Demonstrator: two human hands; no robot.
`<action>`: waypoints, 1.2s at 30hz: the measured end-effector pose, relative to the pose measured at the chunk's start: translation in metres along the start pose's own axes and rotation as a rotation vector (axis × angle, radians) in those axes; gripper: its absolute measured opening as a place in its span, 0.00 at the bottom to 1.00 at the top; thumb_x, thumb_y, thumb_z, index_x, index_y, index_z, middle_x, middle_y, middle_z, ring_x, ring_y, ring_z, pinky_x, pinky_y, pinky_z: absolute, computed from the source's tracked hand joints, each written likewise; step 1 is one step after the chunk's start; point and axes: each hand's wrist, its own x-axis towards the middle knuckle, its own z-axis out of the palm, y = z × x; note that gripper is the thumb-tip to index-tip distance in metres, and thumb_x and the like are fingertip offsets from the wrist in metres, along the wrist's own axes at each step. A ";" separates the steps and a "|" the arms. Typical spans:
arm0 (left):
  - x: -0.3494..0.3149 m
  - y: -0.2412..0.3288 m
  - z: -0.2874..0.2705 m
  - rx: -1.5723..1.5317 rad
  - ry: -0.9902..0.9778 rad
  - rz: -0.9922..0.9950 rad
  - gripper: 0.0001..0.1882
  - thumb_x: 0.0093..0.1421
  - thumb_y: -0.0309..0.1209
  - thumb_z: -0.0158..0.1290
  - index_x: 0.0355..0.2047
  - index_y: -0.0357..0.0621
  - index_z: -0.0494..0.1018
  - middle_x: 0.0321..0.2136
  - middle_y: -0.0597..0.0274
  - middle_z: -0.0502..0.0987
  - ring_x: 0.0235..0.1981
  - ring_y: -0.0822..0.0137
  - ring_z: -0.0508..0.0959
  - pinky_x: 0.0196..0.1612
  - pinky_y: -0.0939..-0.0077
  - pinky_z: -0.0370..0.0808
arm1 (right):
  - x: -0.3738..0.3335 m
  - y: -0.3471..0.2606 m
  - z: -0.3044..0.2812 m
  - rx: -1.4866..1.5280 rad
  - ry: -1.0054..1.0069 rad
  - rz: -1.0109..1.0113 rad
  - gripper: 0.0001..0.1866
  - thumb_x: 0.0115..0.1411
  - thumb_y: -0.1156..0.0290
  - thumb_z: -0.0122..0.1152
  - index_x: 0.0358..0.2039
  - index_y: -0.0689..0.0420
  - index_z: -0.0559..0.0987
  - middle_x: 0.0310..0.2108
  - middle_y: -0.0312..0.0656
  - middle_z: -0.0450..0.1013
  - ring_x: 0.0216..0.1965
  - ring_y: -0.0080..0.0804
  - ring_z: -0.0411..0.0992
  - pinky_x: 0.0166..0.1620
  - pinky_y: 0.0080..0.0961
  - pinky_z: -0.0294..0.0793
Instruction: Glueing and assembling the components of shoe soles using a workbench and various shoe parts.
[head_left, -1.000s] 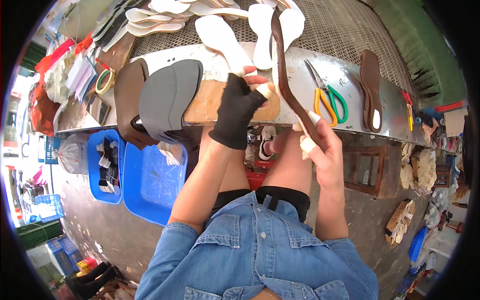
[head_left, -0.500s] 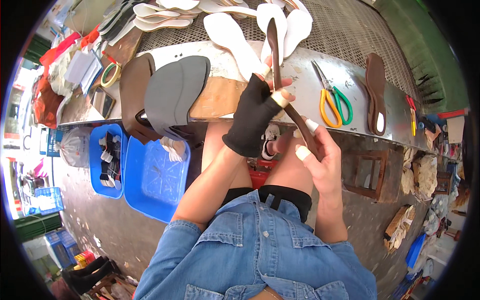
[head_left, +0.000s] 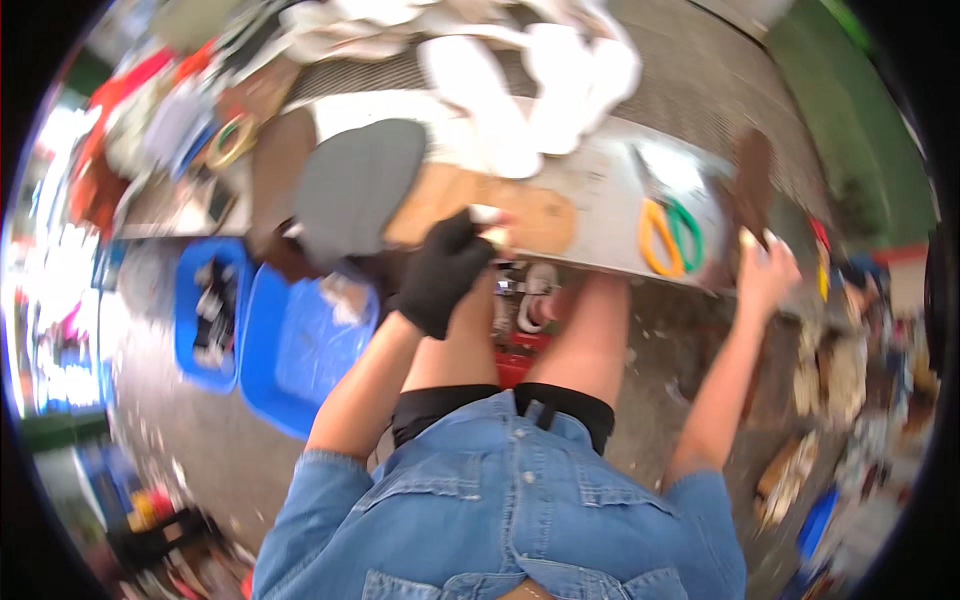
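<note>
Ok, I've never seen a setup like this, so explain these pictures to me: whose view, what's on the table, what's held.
No machine here, just a person's two hands. The view comes from the left of two fisheye cameras on the person's head, looking down, so straight edges bend.

The left hand, in a black glove, is near the front edge of a tan board; blur hides whether it holds anything. The right hand is at the near end of a brown sole-shaped piece; whether it grips it is unclear.

The metal worktable also bears grey sheet pieces, snips with yellow and green handles, and white sole-shaped pieces.
</note>
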 end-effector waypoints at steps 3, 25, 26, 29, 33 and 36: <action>-0.001 -0.005 -0.052 0.690 0.309 0.168 0.10 0.51 0.29 0.57 0.33 0.39 0.73 0.26 0.58 0.75 0.29 0.69 0.75 0.33 0.74 0.71 | -0.005 -0.008 -0.011 0.059 0.037 -0.075 0.20 0.55 0.56 0.60 0.43 0.54 0.77 0.48 0.49 0.69 0.49 0.47 0.65 0.51 0.40 0.62; -0.049 0.126 -0.087 0.164 -0.099 -0.039 0.25 0.49 0.25 0.58 0.49 0.35 0.68 0.39 0.63 0.75 0.40 0.72 0.73 0.45 0.77 0.69 | -0.012 -0.278 -0.021 1.169 -0.463 -0.043 0.12 0.49 0.75 0.58 0.36 0.62 0.76 0.34 0.46 0.72 0.39 0.40 0.71 0.41 0.32 0.69; -0.050 0.125 -0.068 0.096 -0.043 -0.070 0.25 0.49 0.25 0.58 0.49 0.35 0.68 0.39 0.63 0.75 0.41 0.73 0.72 0.46 0.78 0.69 | -0.002 -0.293 -0.009 1.136 -0.373 -0.125 0.14 0.48 0.73 0.60 0.37 0.62 0.76 0.33 0.46 0.71 0.38 0.41 0.71 0.41 0.33 0.69; -0.044 0.099 -0.033 -0.228 -0.005 -0.209 0.24 0.54 0.30 0.56 0.50 0.32 0.67 0.41 0.59 0.74 0.42 0.71 0.72 0.46 0.77 0.70 | 0.012 -0.340 0.011 0.825 -0.156 -0.381 0.21 0.45 0.67 0.63 0.40 0.62 0.74 0.32 0.47 0.69 0.36 0.42 0.70 0.42 0.36 0.70; -0.048 0.073 -0.010 -0.338 0.145 -0.365 0.24 0.59 0.38 0.52 0.50 0.32 0.67 0.41 0.57 0.74 0.42 0.70 0.73 0.46 0.77 0.69 | 0.019 -0.360 0.028 0.498 -0.293 -0.457 0.24 0.44 0.63 0.63 0.42 0.61 0.73 0.30 0.49 0.71 0.36 0.44 0.71 0.43 0.39 0.70; -0.043 0.041 -0.020 -0.246 0.145 -0.267 0.24 0.62 0.40 0.48 0.50 0.33 0.67 0.42 0.58 0.74 0.41 0.71 0.73 0.45 0.77 0.69 | 0.030 -0.347 0.026 0.841 -0.560 -0.111 0.22 0.49 0.64 0.58 0.45 0.57 0.73 0.30 0.47 0.75 0.30 0.42 0.74 0.38 0.37 0.72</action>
